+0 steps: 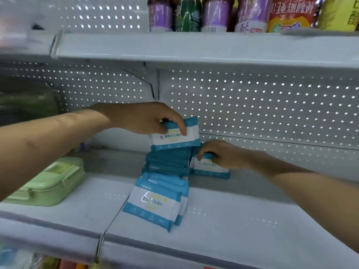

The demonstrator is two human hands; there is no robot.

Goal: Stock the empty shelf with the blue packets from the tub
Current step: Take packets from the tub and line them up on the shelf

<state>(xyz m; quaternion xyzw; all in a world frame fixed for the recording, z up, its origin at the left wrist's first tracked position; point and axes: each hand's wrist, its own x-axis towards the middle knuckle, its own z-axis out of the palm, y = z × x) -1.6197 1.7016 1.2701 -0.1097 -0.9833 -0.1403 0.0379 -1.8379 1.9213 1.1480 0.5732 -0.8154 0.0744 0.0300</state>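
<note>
Leaning in a front-to-back row on the white shelf (233, 220): blue packets (165, 183). Left hand (143, 119) grips the rear packet (174, 135) above row's back end; right hand (219, 154) pinches the side packet (209, 169), just right of row. Green box (50, 181) at far left

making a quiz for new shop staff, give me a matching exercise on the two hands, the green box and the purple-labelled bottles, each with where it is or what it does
Column one
1. left hand
2. right hand
3. green box
4. purple-labelled bottles

Column two
A. on the upper shelf
B. grips the low packet, right of the row of packets
C. on the lower shelf, left of the row
D. holds the raised packet above the row

Pairs: 1-D, 2-B, 3-C, 4-A
</note>
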